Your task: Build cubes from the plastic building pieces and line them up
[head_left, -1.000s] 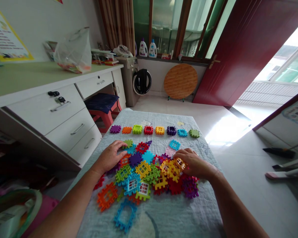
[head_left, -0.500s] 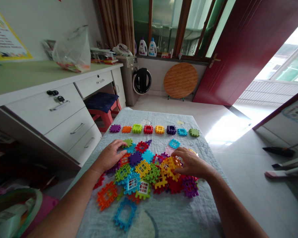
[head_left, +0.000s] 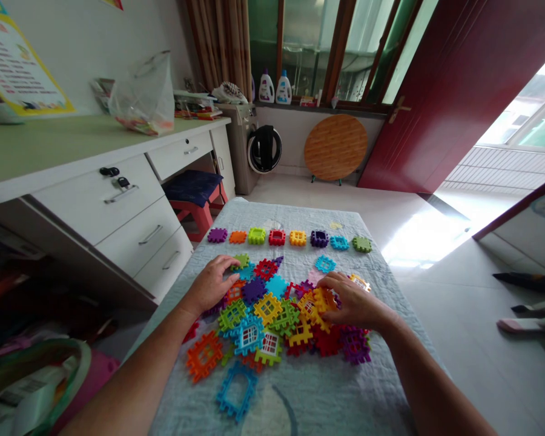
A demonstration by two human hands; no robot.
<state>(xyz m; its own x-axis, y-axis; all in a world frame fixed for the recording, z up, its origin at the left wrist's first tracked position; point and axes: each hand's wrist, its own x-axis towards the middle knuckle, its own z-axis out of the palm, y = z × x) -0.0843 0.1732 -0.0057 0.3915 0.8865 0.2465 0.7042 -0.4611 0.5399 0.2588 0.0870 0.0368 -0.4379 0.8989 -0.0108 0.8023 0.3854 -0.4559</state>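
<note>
A heap of notched plastic pieces in many colours lies on the cloth-covered table [head_left: 345, 387]. At the heap's back left, my left hand [head_left: 212, 283] has its fingers closed on a green piece [head_left: 241, 260]. My right hand [head_left: 352, 301] grips a yellow piece [head_left: 323, 301] at the heap's right side. Behind the heap runs a row of several pieces and stacks, from a purple one [head_left: 217, 235] at the left to a green one [head_left: 362, 244] at the right. A lone light-blue piece [head_left: 325, 263] lies between row and heap.
A white desk [head_left: 118, 212] with a plastic bag [head_left: 148, 103] stands at the left. Beside it are a red stool [head_left: 200, 215] and a washing machine [head_left: 243, 151]. A basket [head_left: 79, 375] sits at the lower left. Brooms [head_left: 527, 281] lie at the right.
The whole view has shifted slightly, so everything appears a little further right. Both hands keep nearly the same places at the heap.
</note>
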